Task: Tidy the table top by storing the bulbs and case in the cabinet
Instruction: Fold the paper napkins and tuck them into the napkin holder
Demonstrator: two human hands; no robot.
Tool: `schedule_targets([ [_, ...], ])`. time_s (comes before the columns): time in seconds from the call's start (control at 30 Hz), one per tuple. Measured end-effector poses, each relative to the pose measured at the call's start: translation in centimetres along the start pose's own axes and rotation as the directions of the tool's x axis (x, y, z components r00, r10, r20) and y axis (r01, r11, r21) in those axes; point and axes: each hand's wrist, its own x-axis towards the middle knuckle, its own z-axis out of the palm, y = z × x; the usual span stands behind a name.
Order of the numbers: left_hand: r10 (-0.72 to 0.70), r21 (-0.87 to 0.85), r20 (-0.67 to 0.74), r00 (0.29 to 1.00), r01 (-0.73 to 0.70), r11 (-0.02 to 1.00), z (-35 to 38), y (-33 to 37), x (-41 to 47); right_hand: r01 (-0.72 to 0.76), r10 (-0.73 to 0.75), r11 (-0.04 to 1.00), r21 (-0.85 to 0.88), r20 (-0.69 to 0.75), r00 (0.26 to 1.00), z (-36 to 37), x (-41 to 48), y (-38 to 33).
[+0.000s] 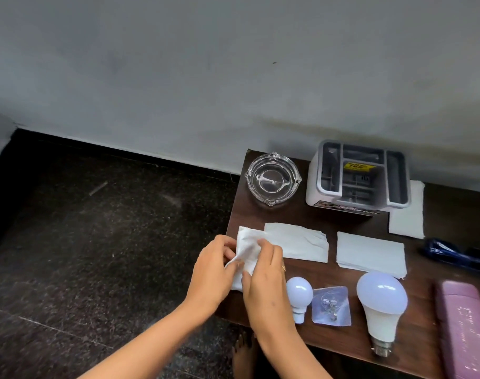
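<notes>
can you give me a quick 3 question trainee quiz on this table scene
1. True or false: both bulbs are already off the table.
2. What are both hands working on? A) tissue B) glass ashtray C) pink case
3. Which bulb lies nearer the hands?

Key:
1. False; the small bulb and large bulb lie on it.
2. A; left hand and right hand pinch a white tissue.
3. The small bulb.

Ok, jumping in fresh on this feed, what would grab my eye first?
Both hands, left hand and right hand, working a crumpled white tissue at the table's left edge. Next, the large bulb lying near the front edge, a small bulb left of it, and the pink case far right.
</notes>
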Motion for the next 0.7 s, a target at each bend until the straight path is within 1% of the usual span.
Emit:
schedule_targets([
  [0.03, 0.003, -0.017, 0.008, 1.0, -0.003, 1.0, -0.3, 0.2, 0.1, -0.011, 0.011, 0.998, 0.066, -0.001, 1.0, -0.6, 0.2, -0.1],
  [0.07, 0.014, -0.03, 0.027, 1.0, -0.013, 0.999, -0.6, 0.6, 0.1, -0.043, 0.039, 0.988, 0.149, 0.032, 0.999, -1.5, 0.4, -0.5],
  [0.17, 0.076, -0.164, 0.173, 0.982, -0.047, 0.985, -1.8, 2.4, 0.7, -0.159, 0.14, 0.922, 0.353, 0.08, 0.987, -4.4, 1.2, -0.7],
  [0.23, 0.146, -0.238, 0.289, 0.946, -0.077, 0.968, -2.7, 4.1, 1.3, -0.254, 0.22, 0.865, 0.432, 0.127, 0.967, -6.4, 1.8, -0.9],
  [0.3, 0.2, -0.297, 0.339, 0.919, -0.098, 0.95, -3.1, 5.7, 2.3, -0.259, 0.243, 0.853, 0.452, 0.096, 0.965, -8.1, 2.5, -0.6],
  [0.4, 0.238, -0.377, 0.348, 0.907, -0.097, 0.921, -2.9, 8.1, 3.9, -0.22, 0.269, 0.817, 0.533, -0.015, 0.963, -9.9, 3.3, 0.2],
  [0.47, 0.251, -0.436, 0.348, 0.903, -0.081, 0.896, -2.3, 9.7, 4.8, -0.201, 0.283, 0.785, 0.587, -0.051, 0.958, -11.1, 3.9, 0.7],
  [0.53, 0.267, -0.463, 0.337, 0.903, -0.087, 0.882, -1.7, 11.3, 5.6, -0.171, 0.273, 0.779, 0.603, -0.08, 0.959, -12.4, 4.7, 0.9],
  [0.63, 0.32, -0.427, 0.281, 0.905, -0.18, 0.886, -1.0, 14.0, 7.1, -0.116, 0.269, 0.786, 0.608, -0.166, 0.949, -14.0, 6.0, 1.1],
  [0.7, 0.373, -0.34, 0.221, 0.901, -0.288, 0.895, -0.8, 15.7, 8.2, -0.077, 0.269, 0.806, 0.587, -0.247, 0.931, -14.8, 6.7, 1.2],
])
